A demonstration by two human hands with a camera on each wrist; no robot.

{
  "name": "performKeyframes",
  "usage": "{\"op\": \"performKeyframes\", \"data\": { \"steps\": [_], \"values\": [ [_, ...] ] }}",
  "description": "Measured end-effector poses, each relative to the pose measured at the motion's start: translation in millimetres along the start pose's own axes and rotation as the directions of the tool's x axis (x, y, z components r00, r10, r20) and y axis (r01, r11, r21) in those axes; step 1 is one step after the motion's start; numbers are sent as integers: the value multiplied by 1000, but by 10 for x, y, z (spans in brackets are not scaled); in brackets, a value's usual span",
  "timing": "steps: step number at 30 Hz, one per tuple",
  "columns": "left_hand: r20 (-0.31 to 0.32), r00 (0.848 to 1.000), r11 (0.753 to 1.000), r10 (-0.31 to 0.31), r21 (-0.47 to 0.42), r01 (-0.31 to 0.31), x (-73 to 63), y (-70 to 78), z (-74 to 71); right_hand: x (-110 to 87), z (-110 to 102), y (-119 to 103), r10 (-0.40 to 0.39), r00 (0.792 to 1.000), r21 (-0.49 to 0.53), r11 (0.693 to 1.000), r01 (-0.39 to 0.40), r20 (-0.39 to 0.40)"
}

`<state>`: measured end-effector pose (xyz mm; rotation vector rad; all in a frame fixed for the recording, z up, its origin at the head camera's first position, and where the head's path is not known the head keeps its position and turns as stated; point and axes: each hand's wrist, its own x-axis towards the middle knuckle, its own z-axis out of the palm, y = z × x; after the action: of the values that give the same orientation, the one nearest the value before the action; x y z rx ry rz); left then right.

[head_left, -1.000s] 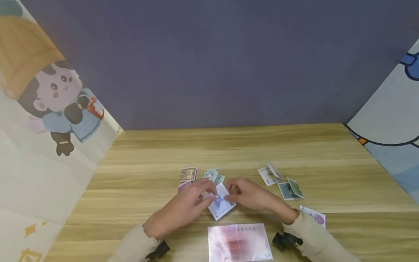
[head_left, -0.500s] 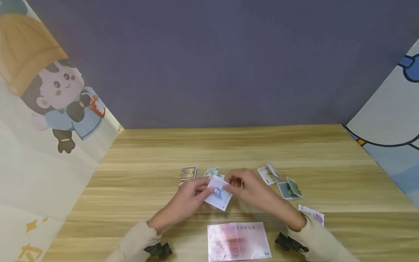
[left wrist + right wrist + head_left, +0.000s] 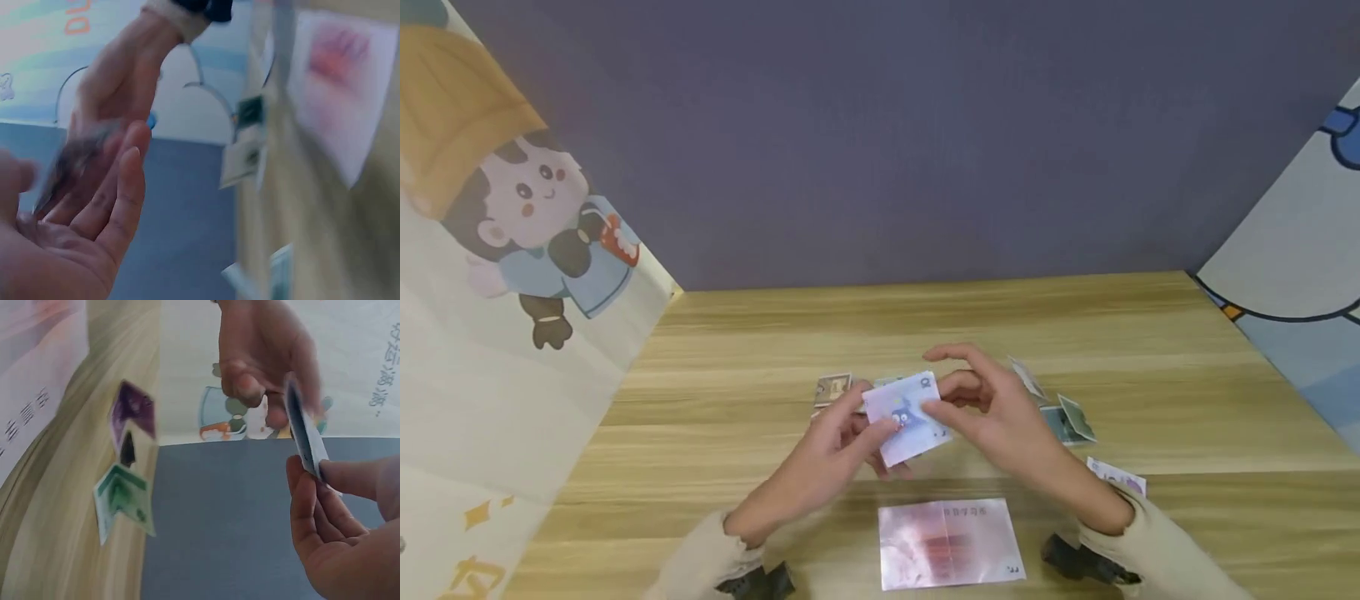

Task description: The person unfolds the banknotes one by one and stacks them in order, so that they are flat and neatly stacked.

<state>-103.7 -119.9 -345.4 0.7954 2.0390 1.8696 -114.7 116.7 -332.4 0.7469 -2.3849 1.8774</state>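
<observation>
Above the table, both hands hold a light blue play banknote [image 3: 912,397] with a cartoon figure, folded small. My left hand [image 3: 831,450] grips its left side, thumb on top and fingers underneath. From the right, my right hand [image 3: 996,417] pinches the edge between thumb and bent fingers, its index finger raised. Seen edge-on in the right wrist view, the banknote [image 3: 305,434] stands between the right thumb and fingertips. In the left wrist view it is a dark blur beside the left fingers [image 3: 125,200]. A reddish banknote [image 3: 951,546], creased down its middle, lies flat nearer the person.
Behind the left hand lie a folded brown note [image 3: 832,389] and partly hidden green and purple notes, the purple one [image 3: 132,409] clear in the right wrist view. Half-open notes, including a dark green one [image 3: 1066,423], and a purple-printed note [image 3: 1117,477] lie to the right.
Both hands have lifted the blue banknote from near the table and moved it slightly away from the person. The note has turned, and the right index finger has straightened off it.
</observation>
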Motion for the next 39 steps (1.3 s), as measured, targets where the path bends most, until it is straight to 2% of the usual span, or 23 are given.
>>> {"op": "performKeyframes", "data": {
  "steps": [3, 5, 7, 9, 12, 14, 15, 16, 17, 18, 20, 21, 22, 23, 24, 26, 29, 33, 35, 39],
  "values": [
    [10, 998, 998, 60, 16, -60, 34, 82, -117, -53, -36, -53, 18, 1000, -14, 1000, -18, -5],
    [26, 996, 996, 88, -22, -88, 77, 95, -188, -94, -54, -79, 26, 1000, -45, 999, -26, -5],
    [81, 992, 995, 92, -52, -88, 122, 70, -220, -128, -62, -85, 10, 1000, -71, 997, -10, 8],
    [175, 980, 995, 92, -63, -83, 159, 18, -208, -155, -64, -69, -27, 999, -92, 995, 30, 24],
    [303, 949, 996, 86, -33, -80, 190, -84, -147, -195, -54, -15, -105, 994, -127, 986, 108, 34],
    [340, 937, 997, 77, -4, -81, 190, -152, -87, -231, -40, 33, -181, 983, -184, 966, 182, 19],
    [348, 934, 997, 75, 4, -82, 189, -186, -51, -249, -30, 57, -234, 972, -234, 945, 230, 12],
    [353, 933, 997, 68, 18, -79, 190, -219, -12, -265, -18, 79, -298, 955, -299, 910, 288, 13],
    [355, 932, 996, 68, 31, -84, 192, -250, 30, -278, -4, 97, -364, 931, -374, 861, 345, 22],
    [352, 934, 995, 68, 43, -88, 195, -281, 74, -286, 9, 113, -434, 900, -461, 792, 399, 34],
    [342, 936, 993, 88, 47, -111, 205, -334, 154, -291, 35, 128, -549, 834, -621, 632, 464, 66],
    [335, 936, 990, 106, 48, -130, 210, -355, 184, -289, 42, 126, -584, 807, -680, 559, 474, 83],
    [321, 940, 988, 114, 59, -140, 211, -369, 204, -285, 44, 121, -605, 790, -722, 505, 474, 96],
    [304, 944, 986, 125, 65, -152, 211, -375, 213, -278, 40, 116, -616, 781, -745, 474, 469, 100],
    [288, 949, 986, 125, 70, -152, 209, -373, 210, -271, 31, 109, -620, 779, -758, 462, 461, 96],
    [261, 957, 984, 128, 90, -156, 208, -346, 172, -254, -6, 93, -614, 785, -752, 483, 450, 75],
    [240, 966, 983, 98, 129, -132, 204, -258, 41, -225, -85, 78, -614, 788, -735, 521, 433, 30],
    [183, 983, 979, 28, 195, -64, 200, -119, -169, -199, -195, 57, -600, 799, -713, 575, 402, -34],
    [136, 991, 974, -15, 225, -16, 198, -57, -242, -187, -241, 41, -579, 813, -693, 612, 380, -65],
    [72, 995, 966, -64, 256, 44, 192, 24, -306, -169, -305, -4, -499, 860, -611, 716, 337, -111]
  ]
}}
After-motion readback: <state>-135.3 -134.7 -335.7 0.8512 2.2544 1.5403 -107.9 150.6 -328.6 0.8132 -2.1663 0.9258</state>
